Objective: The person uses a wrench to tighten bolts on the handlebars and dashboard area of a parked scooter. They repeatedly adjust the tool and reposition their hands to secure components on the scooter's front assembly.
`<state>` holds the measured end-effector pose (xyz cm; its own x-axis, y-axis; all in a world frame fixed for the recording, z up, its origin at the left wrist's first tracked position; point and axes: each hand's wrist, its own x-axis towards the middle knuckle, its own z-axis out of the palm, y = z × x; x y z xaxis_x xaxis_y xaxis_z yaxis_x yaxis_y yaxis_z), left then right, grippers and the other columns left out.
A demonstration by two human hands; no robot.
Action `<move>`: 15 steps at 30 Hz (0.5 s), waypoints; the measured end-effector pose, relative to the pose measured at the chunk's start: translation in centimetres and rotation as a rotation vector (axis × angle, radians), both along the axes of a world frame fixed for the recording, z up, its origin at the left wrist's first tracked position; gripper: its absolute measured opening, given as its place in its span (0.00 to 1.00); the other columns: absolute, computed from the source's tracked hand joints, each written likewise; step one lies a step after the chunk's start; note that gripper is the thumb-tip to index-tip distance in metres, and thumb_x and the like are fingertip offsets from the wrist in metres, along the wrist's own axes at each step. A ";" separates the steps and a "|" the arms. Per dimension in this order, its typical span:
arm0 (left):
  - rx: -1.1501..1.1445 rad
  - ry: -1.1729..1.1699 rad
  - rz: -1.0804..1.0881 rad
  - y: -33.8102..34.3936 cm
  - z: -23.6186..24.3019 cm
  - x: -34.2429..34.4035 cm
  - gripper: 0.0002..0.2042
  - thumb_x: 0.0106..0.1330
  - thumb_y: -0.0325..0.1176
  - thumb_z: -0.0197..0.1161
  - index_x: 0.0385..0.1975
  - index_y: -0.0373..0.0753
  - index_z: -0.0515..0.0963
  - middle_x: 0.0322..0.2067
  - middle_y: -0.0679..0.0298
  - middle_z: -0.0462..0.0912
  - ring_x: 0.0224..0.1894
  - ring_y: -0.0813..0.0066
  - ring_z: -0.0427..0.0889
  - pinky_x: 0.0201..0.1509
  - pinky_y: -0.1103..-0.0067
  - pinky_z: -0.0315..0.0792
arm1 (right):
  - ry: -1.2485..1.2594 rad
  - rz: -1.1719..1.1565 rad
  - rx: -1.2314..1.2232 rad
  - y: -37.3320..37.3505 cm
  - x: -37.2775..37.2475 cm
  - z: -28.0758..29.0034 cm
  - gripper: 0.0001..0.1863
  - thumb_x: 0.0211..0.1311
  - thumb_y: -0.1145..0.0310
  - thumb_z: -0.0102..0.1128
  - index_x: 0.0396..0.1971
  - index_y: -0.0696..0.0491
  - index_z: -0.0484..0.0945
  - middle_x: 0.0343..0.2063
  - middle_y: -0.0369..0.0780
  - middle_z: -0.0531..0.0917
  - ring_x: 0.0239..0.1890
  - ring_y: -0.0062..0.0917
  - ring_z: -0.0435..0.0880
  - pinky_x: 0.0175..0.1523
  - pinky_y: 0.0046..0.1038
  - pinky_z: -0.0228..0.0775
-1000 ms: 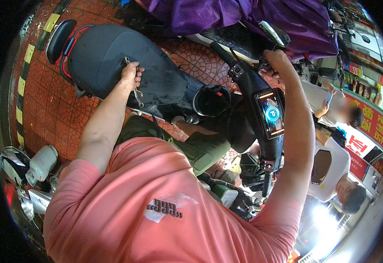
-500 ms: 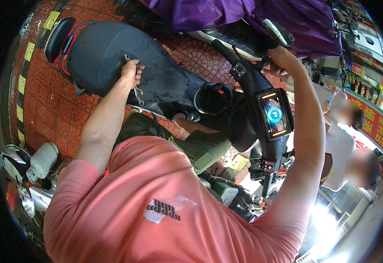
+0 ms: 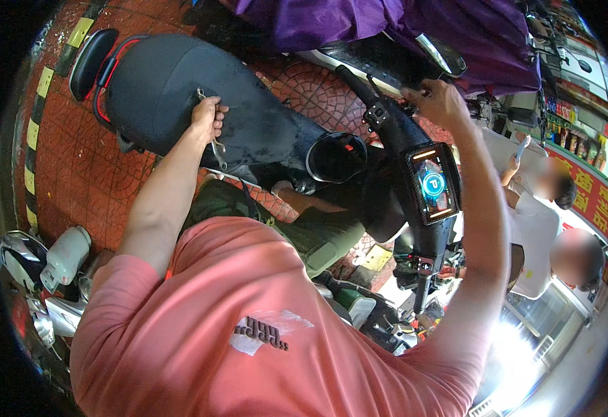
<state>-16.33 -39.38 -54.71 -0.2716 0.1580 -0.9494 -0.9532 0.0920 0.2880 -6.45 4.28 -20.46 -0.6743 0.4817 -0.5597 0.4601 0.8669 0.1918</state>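
Note:
My left hand (image 3: 208,119) is closed in a fist around metal wrenches (image 3: 220,157), apparently two. Their ends stick out above and below the fist. The fist rests over the black seat (image 3: 172,83) of a scooter. My right hand (image 3: 439,103) is at the far side of the handlebar (image 3: 423,236), close to the base of a mirror (image 3: 441,54). Its fingers are bent together, and what they grip is hidden. Between the handlebar's two ends a display screen (image 3: 432,183) is lit.
A purple cover (image 3: 325,21) drapes over another vehicle beyond the scooter. Two people stand at the right, one person (image 3: 537,236) in a white top. Parked vehicles and a pale green gas cylinder (image 3: 67,258) are at the lower left. Red paving (image 3: 74,153) lies around.
My right hand has shifted slightly left and down, and its fingers have changed position by the mirror's base. My left hand stays in place with the wrenches. The people at the right have moved slightly.

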 end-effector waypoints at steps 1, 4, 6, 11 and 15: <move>0.007 -0.007 -0.010 0.3 0.2 -0.2 0.19 0.77 0.50 0.54 0.28 0.45 0.79 0.17 0.75 0.66 0.16 0.81 0.58 0.23 0.75 0.54 | 0.186 -0.100 0.037 1.9 2.0 -2.9 0.30 0.73 0.36 0.55 0.49 0.48 0.89 0.46 0.57 0.89 0.53 0.55 0.87 0.61 0.50 0.77; 0.002 -0.029 0.008 0.0 0.3 -0.1 0.19 0.77 0.50 0.54 0.28 0.45 0.79 0.17 0.75 0.67 0.16 0.81 0.59 0.23 0.75 0.55 | 0.456 -0.220 0.060 -0.7 2.2 -3.8 0.34 0.73 0.36 0.53 0.45 0.55 0.90 0.45 0.60 0.88 0.52 0.56 0.87 0.61 0.51 0.76; 0.016 -0.014 -0.002 -0.3 0.1 -0.1 0.19 0.77 0.50 0.54 0.28 0.45 0.79 0.17 0.75 0.67 0.15 0.80 0.59 0.23 0.75 0.55 | 0.693 -0.323 0.143 -1.7 2.8 -4.6 0.31 0.67 0.41 0.65 0.40 0.60 0.88 0.42 0.60 0.89 0.51 0.56 0.88 0.60 0.49 0.77; 0.053 -0.030 -0.019 0.3 0.2 -0.5 0.19 0.77 0.51 0.54 0.28 0.46 0.78 0.16 0.75 0.66 0.15 0.80 0.59 0.23 0.74 0.55 | 1.026 -0.682 0.293 -4.0 4.0 -6.5 0.36 0.52 0.43 0.81 0.39 0.66 0.85 0.40 0.59 0.89 0.48 0.53 0.89 0.58 0.48 0.78; 0.052 -0.030 -0.016 -0.1 -0.1 -0.4 0.19 0.78 0.51 0.53 0.28 0.46 0.78 0.16 0.76 0.63 0.15 0.79 0.58 0.21 0.74 0.53 | 1.010 -0.534 0.420 -4.5 3.5 -6.8 0.22 0.58 0.54 0.72 0.29 0.63 0.85 0.32 0.59 0.88 0.39 0.58 0.89 0.50 0.53 0.81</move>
